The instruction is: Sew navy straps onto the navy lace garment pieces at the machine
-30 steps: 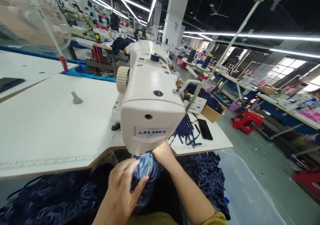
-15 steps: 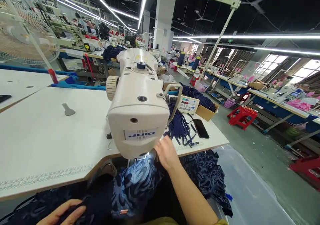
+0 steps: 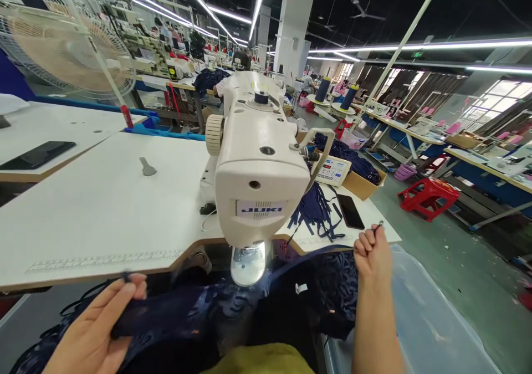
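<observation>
A navy patterned lace garment (image 3: 233, 302) is drawn out between my two hands, blurred in places, below the head of a white sewing machine (image 3: 266, 169). My left hand (image 3: 103, 318) is closed on its left part, with a dark tip poking up above the thumb. At the right, my right hand (image 3: 372, 252) makes a fist around a thin navy strap (image 3: 310, 256), which runs back to the garment. A small dark end with a ring-like tip stands out above that fist. The machine's rounded metal plate (image 3: 248, 264) shows just above the lace.
Cut navy strips (image 3: 316, 210) and a black phone (image 3: 350, 211) lie right of the machine, near a control panel (image 3: 332, 170) and a cardboard box (image 3: 363, 183). A clear plastic bin (image 3: 432, 313) stands at lower right. Another phone (image 3: 39, 155) lies on the left table.
My right hand has left the machine's needle area and moved right, pulling the strap out. My left hand has risen, and the garment now stretches sideways. The view has shifted left.
</observation>
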`<state>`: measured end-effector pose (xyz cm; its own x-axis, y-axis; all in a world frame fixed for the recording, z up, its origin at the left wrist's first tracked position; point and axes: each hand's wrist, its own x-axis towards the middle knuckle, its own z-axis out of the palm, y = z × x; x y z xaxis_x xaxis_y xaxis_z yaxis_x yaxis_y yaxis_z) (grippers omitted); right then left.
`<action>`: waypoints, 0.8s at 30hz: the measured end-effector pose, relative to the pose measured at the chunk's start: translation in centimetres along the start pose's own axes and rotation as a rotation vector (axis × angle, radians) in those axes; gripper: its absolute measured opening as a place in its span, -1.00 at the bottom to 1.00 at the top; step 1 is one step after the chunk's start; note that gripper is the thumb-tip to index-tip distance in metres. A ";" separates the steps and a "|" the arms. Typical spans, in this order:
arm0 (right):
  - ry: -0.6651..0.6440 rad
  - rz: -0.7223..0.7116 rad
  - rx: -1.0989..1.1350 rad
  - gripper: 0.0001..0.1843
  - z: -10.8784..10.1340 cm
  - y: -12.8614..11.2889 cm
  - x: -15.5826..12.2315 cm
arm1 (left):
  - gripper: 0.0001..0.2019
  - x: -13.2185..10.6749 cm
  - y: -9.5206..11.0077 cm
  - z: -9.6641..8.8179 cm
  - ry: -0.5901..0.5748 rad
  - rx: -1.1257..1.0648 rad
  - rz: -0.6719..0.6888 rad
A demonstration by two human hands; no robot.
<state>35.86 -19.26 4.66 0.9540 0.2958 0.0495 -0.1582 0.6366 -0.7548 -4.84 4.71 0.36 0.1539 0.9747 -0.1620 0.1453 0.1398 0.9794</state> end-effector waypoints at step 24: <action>-1.028 0.140 -0.839 -0.90 8.0 5.1 -14.3 | -0.84 -7.4 4.1 10.3 -0.582 0.487 0.504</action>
<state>19.37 -14.55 5.28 0.2593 0.9574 0.1268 0.3194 0.0388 -0.9468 4.66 -3.69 4.33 0.7608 0.6400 0.1072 0.3034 -0.4967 0.8132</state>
